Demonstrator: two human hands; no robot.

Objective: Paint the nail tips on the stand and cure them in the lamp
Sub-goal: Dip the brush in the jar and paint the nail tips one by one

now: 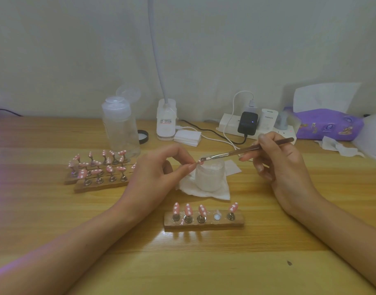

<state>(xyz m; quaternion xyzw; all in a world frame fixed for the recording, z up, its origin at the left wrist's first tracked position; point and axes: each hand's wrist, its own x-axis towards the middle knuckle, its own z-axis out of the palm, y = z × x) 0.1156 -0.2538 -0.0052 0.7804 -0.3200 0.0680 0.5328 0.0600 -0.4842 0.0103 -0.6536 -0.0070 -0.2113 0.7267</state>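
Pinching nail tip [198, 162] in left hand [159, 167], lifted just behind stand [204, 224]; gripping brush [246, 149] in right hand [283, 165], bristles on tip. Could slip if pinch loosens, or smear under heavy stroke

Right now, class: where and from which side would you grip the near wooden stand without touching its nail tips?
Grip the stand by its two short ends, coming in low from left and right. Upright nail tips line its top, so the bare ends seem safest.
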